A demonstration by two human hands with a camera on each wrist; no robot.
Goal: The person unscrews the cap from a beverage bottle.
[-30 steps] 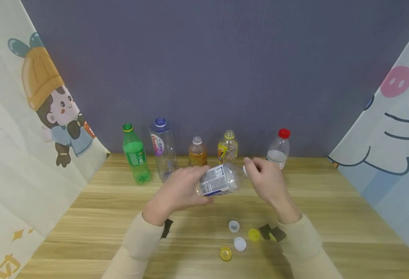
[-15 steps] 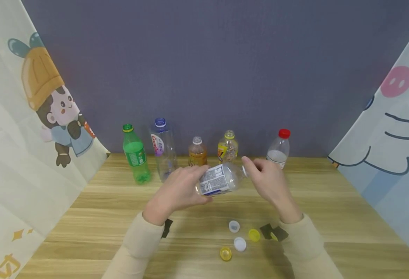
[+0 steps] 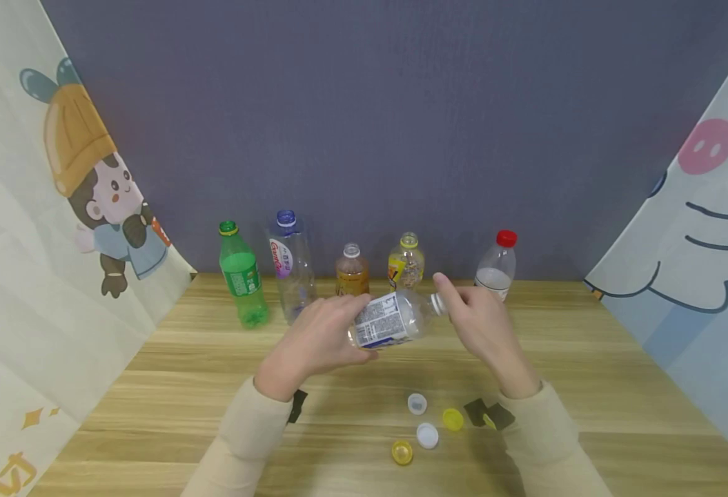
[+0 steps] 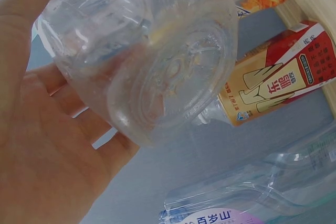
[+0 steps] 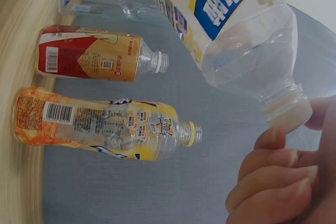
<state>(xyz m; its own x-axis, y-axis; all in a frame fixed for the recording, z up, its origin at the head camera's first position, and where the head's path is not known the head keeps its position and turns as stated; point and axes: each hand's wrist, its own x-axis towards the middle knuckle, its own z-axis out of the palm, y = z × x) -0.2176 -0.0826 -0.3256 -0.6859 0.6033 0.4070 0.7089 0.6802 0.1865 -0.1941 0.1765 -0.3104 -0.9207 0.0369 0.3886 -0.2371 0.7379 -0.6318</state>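
A clear plastic bottle [image 3: 401,319] with a blue, white and yellow label lies tilted in the air above the table, its neck to the right. My left hand [image 3: 320,335] grips it around the base end; the left wrist view looks onto the clear bottom [image 4: 178,72]. On the neck is a white cap [image 5: 289,115]. My right hand [image 3: 484,321] has thumb and index finger at opposite sides of this cap, pinching it, the other fingers curled below in the right wrist view.
Uncapped bottles stand along the back: green [image 3: 242,283], tall clear [image 3: 301,276], red-and-gold label [image 5: 89,53] and orange-yellow label [image 5: 100,124]. A red-capped bottle [image 3: 495,268] stands right. Several loose caps, white [image 3: 427,435] and yellow [image 3: 453,419], lie on the table in front.
My right thumb and fingers have shifted slightly right along the cap, so more of the white cap shows. The left hand and bottle have hardly moved.
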